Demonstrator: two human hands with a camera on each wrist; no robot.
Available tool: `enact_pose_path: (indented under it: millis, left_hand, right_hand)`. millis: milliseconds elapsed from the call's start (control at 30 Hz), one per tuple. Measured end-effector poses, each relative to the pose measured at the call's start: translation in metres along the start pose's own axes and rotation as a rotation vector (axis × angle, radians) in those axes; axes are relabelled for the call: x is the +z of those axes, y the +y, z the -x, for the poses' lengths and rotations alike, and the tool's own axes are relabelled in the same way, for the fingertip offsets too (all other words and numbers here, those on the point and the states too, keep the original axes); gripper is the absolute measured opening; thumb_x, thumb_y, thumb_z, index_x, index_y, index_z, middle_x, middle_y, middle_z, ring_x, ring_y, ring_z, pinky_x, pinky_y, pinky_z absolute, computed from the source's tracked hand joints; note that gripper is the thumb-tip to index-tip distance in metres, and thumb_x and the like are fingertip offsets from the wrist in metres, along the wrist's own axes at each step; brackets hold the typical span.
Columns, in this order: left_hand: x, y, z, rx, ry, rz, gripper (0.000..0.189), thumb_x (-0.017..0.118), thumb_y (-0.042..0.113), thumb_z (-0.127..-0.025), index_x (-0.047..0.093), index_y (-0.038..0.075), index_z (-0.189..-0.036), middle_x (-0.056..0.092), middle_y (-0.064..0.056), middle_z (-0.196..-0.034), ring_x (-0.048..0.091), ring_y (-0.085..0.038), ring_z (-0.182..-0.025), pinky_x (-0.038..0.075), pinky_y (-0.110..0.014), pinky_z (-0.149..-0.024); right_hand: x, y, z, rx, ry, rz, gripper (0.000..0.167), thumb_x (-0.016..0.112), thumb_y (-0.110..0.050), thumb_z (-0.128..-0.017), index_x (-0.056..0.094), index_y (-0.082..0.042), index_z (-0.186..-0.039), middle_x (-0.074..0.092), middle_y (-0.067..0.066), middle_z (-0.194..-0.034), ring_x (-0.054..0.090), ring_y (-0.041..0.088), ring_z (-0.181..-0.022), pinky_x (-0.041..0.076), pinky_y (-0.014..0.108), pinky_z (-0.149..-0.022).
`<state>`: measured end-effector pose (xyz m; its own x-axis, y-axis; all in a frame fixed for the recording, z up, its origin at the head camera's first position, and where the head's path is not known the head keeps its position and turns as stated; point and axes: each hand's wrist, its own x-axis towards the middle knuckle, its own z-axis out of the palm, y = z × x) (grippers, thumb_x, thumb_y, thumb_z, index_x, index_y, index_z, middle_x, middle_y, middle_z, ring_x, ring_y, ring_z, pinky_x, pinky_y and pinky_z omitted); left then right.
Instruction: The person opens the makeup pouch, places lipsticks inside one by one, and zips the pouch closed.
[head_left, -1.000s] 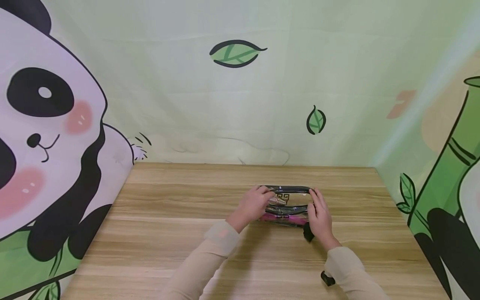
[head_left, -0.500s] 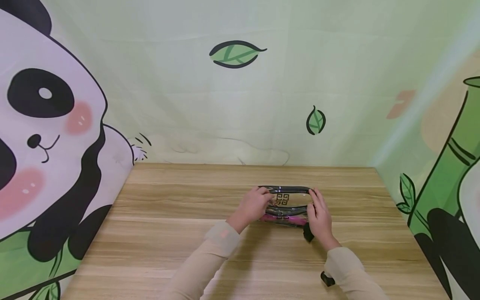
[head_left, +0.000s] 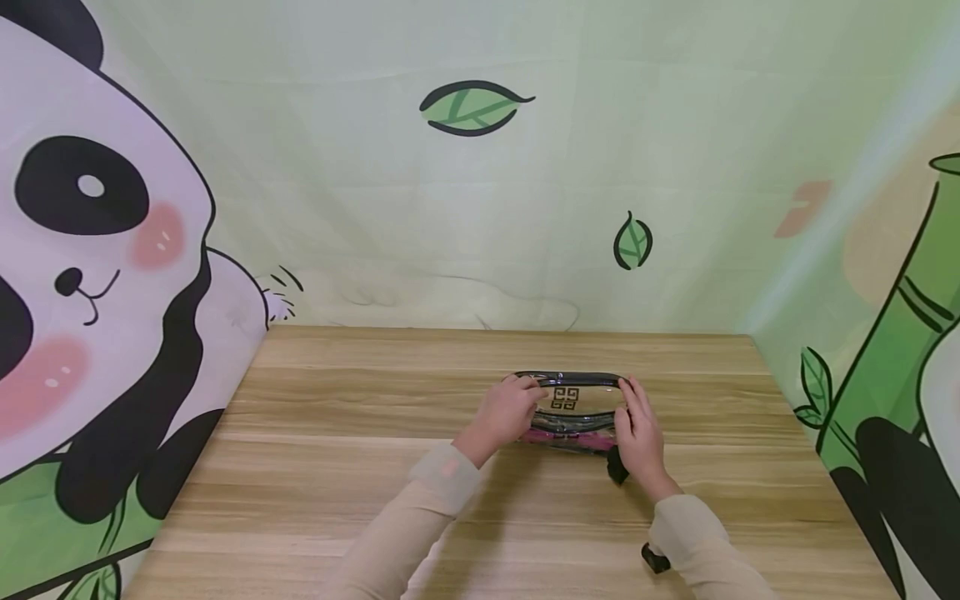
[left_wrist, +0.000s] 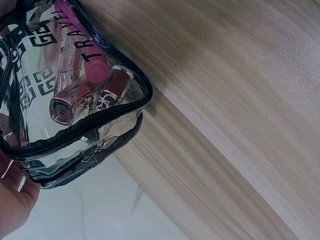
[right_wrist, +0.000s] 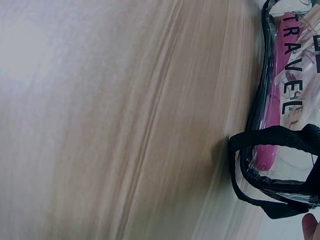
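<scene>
A clear cosmetic bag [head_left: 592,401] with black trim stands open on the table. My left hand [head_left: 510,410] grips its left end at the top edge, fingertips over the rim. The right hand [head_left: 639,433] holds the opposite end, fingers along the side and thumb toward the front. Inside, the left wrist view shows a pink tube [left_wrist: 96,69], a clear lip gloss tube [left_wrist: 67,107] and a dark red one [left_wrist: 117,82], seen through the plastic. A black strap handle [right_wrist: 280,134] loops out from the right end. The far sides of both hands are hidden.
The wood-grain table [head_left: 337,483] runs back to a green cloth wall [head_left: 360,183] printed with pandas and leaves. A small black block [head_left: 656,557] shows at the right sleeve [head_left: 693,533].
Pale items near my left fingertips, visible in the upper part of the bag earlier, have dropped out of sight there, uncovering the black pattern. Both hands keep nearly the same places.
</scene>
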<state>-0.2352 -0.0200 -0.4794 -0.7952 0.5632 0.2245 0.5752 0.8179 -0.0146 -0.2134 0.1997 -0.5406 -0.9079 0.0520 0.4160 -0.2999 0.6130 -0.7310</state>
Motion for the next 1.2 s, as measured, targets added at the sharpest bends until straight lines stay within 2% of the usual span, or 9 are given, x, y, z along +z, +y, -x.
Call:
enact_pose_path:
  millis: [100, 767, 933, 1000, 1100, 1167, 1200]
  left_hand:
    - [0.001, 0.0, 0.0, 0.001, 0.011, -0.002, 0.03, 0.051, 0.012, -0.084, 0.062, 0.023, -0.11, 0.062, 0.006, -0.103, 0.057, -0.011, -0.095, 0.044, -0.024, -0.086]
    - [0.005, 0.0, 0.001, -0.009, 0.017, -0.008, 0.028, 0.05, 0.013, -0.085, 0.063, 0.022, -0.108, 0.062, 0.006, -0.104, 0.057, -0.011, -0.095, 0.046, -0.024, -0.083]
    - [0.005, -0.002, 0.004, 0.008, 0.054, 0.051, 0.026, 0.051, 0.012, -0.085, 0.064, 0.019, -0.106, 0.062, 0.004, -0.106, 0.058, -0.013, -0.096, 0.045, -0.028, -0.09]
    - [0.005, -0.004, 0.006, 0.02, 0.079, 0.096, 0.026, 0.051, 0.01, -0.084, 0.064, 0.017, -0.105, 0.062, 0.002, -0.107, 0.058, -0.014, -0.098, 0.043, -0.03, -0.094]
    - [0.006, -0.007, 0.009, 0.04, 0.128, 0.16, 0.025, 0.051, 0.006, -0.083, 0.065, 0.013, -0.103, 0.062, 0.0, -0.106, 0.058, -0.015, -0.098, 0.043, -0.03, -0.093]
    - [0.007, -0.01, 0.012, 0.046, 0.164, 0.19, 0.024, 0.051, 0.005, -0.083, 0.065, 0.012, -0.102, 0.062, -0.001, -0.106, 0.058, -0.016, -0.097, 0.045, -0.028, -0.089]
    - [0.007, -0.012, 0.014, 0.045, 0.18, 0.205, 0.024, 0.052, 0.005, -0.083, 0.065, 0.011, -0.101, 0.062, -0.002, -0.106, 0.057, -0.016, -0.097, 0.046, -0.027, -0.088]
  right_hand:
    - [0.0, -0.001, 0.0, 0.002, 0.0, 0.005, 0.043, 0.039, -0.01, -0.091, 0.038, -0.009, -0.134, 0.028, 0.011, -0.143, 0.031, 0.033, -0.127, 0.035, 0.04, -0.083]
    - [-0.001, -0.003, 0.0, 0.003, 0.003, 0.011, 0.043, 0.04, -0.01, -0.09, 0.039, -0.008, -0.133, 0.029, 0.011, -0.143, 0.031, 0.032, -0.128, 0.035, 0.04, -0.084]
    - [-0.002, -0.004, 0.001, 0.001, 0.011, 0.007, 0.042, 0.039, -0.009, -0.09, 0.04, -0.008, -0.132, 0.03, 0.01, -0.142, 0.032, 0.031, -0.127, 0.035, 0.036, -0.081]
    - [-0.002, -0.005, 0.001, 0.0, 0.015, 0.01, 0.042, 0.039, -0.009, -0.09, 0.041, -0.008, -0.132, 0.031, 0.01, -0.142, 0.037, 0.03, -0.124, 0.036, 0.032, -0.071]
    - [-0.003, -0.004, 0.001, -0.003, 0.012, 0.028, 0.041, 0.038, -0.012, -0.091, 0.041, -0.009, -0.132, 0.032, 0.01, -0.142, 0.041, 0.028, -0.119, 0.032, 0.028, -0.058]
    - [-0.004, -0.003, 0.0, -0.005, -0.005, 0.033, 0.042, 0.038, -0.014, -0.092, 0.039, -0.01, -0.134, 0.031, 0.01, -0.142, 0.04, 0.029, -0.12, 0.036, 0.03, -0.059]
    - [-0.005, -0.002, -0.001, -0.007, -0.017, 0.033, 0.042, 0.037, -0.015, -0.093, 0.037, -0.01, -0.135, 0.03, 0.011, -0.142, 0.037, 0.03, -0.123, 0.039, 0.033, -0.066]
